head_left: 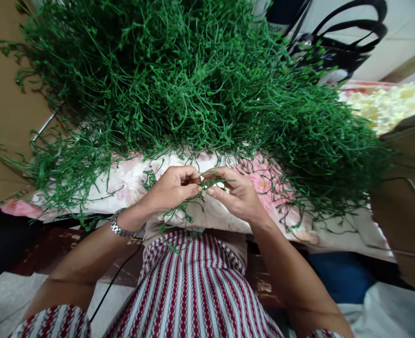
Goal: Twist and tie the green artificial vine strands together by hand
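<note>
My left hand pinches thin green stems that hang down over the table edge toward the striped apron. Right beside it, my right hand holds a green stem between thumb and fingers. Both sets of fingertips almost meet over the pink and white floral cloth. Beyond the hands lies a large heap of green plastic stems with small branched tips. A few loose stems are scattered on the cloth at the right.
Cardboard stands at the left, with a thin metal rod near it. A cardboard box is at the right. Pale yellow flowers and a black bag lie at the back right. A dark cable hangs at lower left.
</note>
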Demonstrator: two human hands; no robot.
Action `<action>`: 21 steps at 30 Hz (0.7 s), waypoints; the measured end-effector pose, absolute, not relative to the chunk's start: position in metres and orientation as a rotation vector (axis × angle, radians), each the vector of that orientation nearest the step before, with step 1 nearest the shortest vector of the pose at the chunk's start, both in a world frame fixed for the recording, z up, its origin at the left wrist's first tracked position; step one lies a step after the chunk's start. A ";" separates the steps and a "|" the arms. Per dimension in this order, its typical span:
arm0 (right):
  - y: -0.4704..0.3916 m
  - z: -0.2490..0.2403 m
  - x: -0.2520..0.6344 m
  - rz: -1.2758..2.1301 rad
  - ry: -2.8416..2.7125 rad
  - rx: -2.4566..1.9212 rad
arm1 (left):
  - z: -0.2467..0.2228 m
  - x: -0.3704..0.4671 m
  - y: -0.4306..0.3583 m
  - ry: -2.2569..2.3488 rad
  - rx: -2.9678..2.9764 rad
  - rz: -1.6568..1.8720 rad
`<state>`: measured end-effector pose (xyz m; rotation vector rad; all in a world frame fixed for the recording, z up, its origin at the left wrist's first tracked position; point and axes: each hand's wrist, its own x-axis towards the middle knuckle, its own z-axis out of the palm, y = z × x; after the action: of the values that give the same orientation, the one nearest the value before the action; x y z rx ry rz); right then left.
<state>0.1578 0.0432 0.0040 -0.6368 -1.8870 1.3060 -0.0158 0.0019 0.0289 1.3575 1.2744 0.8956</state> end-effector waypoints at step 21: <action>0.036 0.004 0.153 1.087 -1.966 -0.551 | 0.023 -0.010 -0.009 1.403 1.576 1.096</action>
<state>0.1531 0.0361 0.0039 -0.5512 -1.9657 1.0874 -0.0105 -0.0089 0.0228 1.5763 1.4033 1.0963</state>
